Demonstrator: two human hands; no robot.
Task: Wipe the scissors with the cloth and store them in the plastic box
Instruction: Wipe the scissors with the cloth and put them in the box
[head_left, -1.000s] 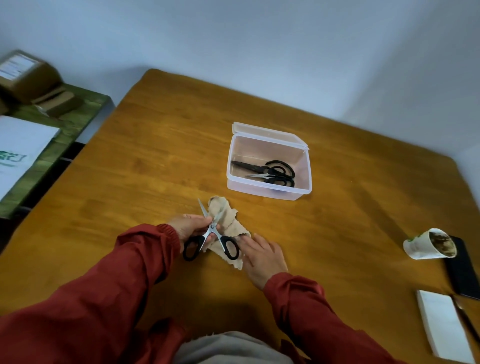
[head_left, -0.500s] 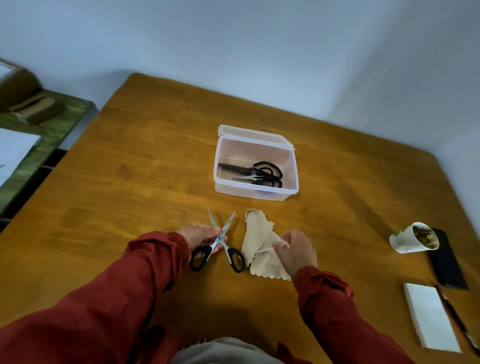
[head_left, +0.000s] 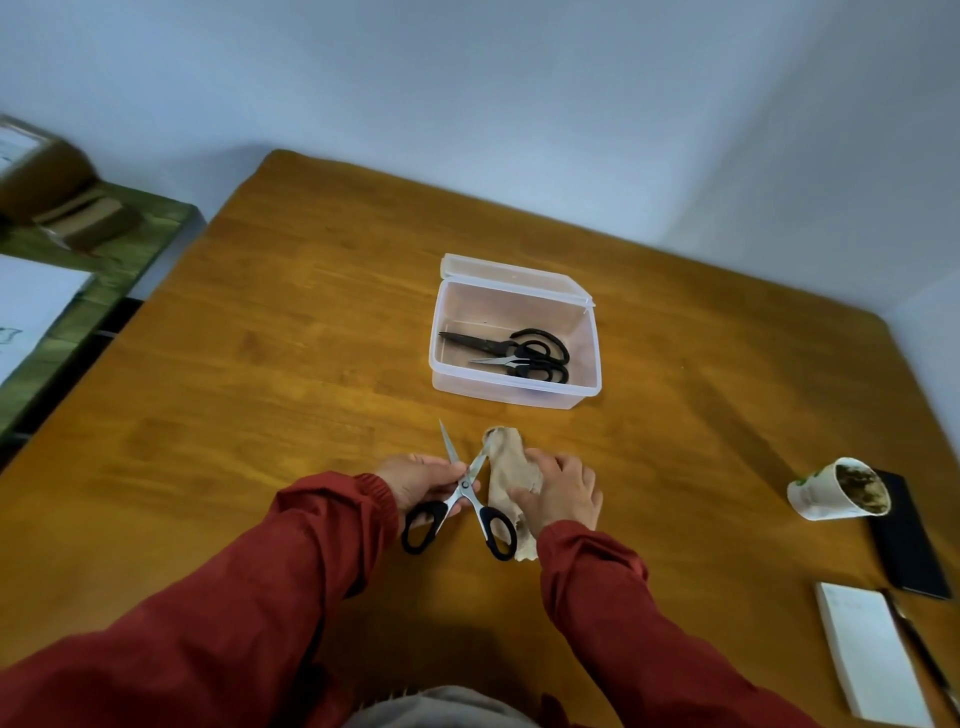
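Wiping step: your left hand (head_left: 423, 480) grips the spread scissors (head_left: 466, 489), your right hand (head_left: 563, 496) holds the cloth (head_left: 506, 457) at one blade; stroke tipward next.

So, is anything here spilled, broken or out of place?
Nothing spilled or broken shows. The only oddities: the cloth in the right hand has ragged edges, and the white cup far right is dirty brown inside.

paper cup (head_left: 837, 489), notepad (head_left: 868, 656), black phone (head_left: 906, 540)
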